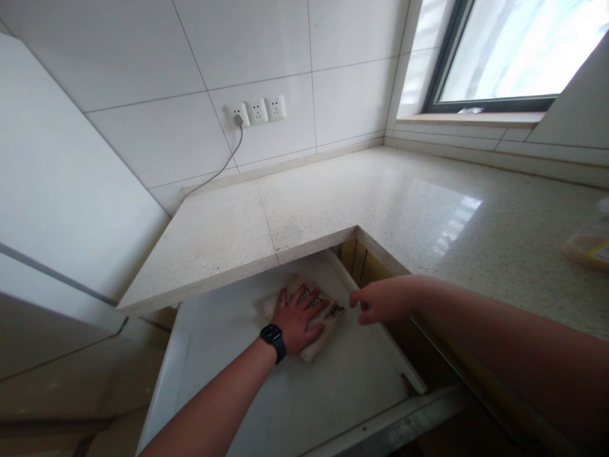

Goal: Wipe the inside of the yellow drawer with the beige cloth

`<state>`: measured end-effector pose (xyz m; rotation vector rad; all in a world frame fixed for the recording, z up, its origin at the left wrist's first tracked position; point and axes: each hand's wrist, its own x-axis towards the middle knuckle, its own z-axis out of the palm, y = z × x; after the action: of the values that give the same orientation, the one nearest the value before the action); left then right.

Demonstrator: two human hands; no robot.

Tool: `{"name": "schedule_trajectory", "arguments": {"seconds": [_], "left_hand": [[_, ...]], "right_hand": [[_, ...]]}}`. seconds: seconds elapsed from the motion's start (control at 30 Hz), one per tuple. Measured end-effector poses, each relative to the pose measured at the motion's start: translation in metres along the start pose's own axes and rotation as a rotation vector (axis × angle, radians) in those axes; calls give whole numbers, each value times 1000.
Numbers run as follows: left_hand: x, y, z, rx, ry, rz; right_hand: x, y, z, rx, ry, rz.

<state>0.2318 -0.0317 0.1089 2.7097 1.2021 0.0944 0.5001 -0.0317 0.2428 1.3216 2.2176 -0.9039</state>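
My left hand, with a black watch on the wrist, lies flat with fingers spread on a folded beige patterned cloth. The cloth rests on the white bottom of an open drawer under the countertop. My right hand reaches in from the right and is curled on the drawer's right side edge, just beside the cloth. Part of the cloth is hidden under my left hand.
A speckled L-shaped stone countertop overhangs the drawer. A white wall socket strip with one plugged cable sits on the tiled wall. A window is at upper right. A yellowish package lies at the counter's right edge. A white appliance side stands left.
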Motion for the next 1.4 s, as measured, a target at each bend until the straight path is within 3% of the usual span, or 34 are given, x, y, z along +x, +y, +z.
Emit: {"name": "schedule_trajectory", "arguments": {"seconds": [0.8,1.07,1.4], "left_hand": [[-13,-92,1,92,51,-307],[-18,-99,0,69,74,-401],[-19,-98,2,83,82,-402]], "right_hand": [[1,3,0,6,-2,-14],[1,2,1,10,-8,-4],[2,4,1,-4,-4,-6]]}}
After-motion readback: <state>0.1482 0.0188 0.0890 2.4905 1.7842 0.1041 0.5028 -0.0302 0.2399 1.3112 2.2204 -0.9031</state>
